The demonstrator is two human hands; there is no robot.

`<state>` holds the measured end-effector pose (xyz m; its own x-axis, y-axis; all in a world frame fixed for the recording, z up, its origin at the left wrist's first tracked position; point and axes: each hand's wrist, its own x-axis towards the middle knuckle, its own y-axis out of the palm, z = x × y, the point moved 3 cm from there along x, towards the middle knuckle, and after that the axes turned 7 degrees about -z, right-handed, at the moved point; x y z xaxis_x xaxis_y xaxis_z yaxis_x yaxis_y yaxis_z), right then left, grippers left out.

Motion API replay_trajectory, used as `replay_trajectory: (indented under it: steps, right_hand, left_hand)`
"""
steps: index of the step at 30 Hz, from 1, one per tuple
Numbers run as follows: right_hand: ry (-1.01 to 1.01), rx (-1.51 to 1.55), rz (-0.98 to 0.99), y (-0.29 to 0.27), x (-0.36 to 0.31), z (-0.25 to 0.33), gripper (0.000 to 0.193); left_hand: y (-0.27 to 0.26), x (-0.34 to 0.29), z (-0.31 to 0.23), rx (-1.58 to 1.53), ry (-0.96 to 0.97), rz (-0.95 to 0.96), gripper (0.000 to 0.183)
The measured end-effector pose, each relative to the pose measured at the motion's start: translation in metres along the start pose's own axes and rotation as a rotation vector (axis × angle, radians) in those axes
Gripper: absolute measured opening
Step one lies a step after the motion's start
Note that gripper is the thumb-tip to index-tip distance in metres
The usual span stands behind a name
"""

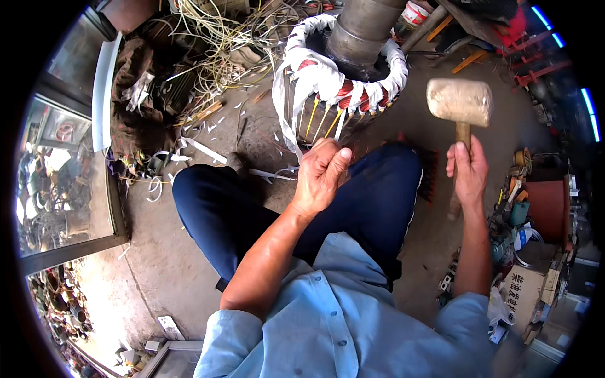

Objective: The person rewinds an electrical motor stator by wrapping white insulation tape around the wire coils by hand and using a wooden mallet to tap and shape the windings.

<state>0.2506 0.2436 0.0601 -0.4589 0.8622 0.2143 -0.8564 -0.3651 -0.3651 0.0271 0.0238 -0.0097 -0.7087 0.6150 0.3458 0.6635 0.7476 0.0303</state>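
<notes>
My right hand (468, 169) grips the wooden handle of a pale, blocky mallet (459, 102), raised to the right of my knees with its head up. My left hand (323, 173) is closed in a fist, thumb on top, at the near side of a motor stator (312, 118). Whatever its fingers hold is hidden. Around the stator's upper rim runs a coil ring wrapped in white tape (313, 74), with red patches showing between the wraps. Yellow and white strips run down its side, and a loose white tape end (285, 116) hangs at the left.
A thick metal cylinder (359, 38) rises through the ring. Tangled pale strips (217, 41) and a dark cloth heap (142, 94) lie at far left. A glass-paned frame (66, 183) stands left. Boxes, including a cardboard carton (526, 286), and tools crowd the right. Paper scraps litter the floor.
</notes>
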Motion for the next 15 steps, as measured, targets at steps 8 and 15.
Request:
replay_trajectory:
  steps: [8,15]
  right_hand:
    - [-0.524,-0.608,0.334,0.089,0.046,0.142,0.038]
    - [-0.568,-0.678,0.264,0.094,0.013,0.131,0.038]
  left_hand:
    - [-0.009,-0.003,0.008,-0.055,-0.129,-0.011,0.047]
    - [-0.008,-0.008,0.0,-0.208,-0.352,0.019,0.048]
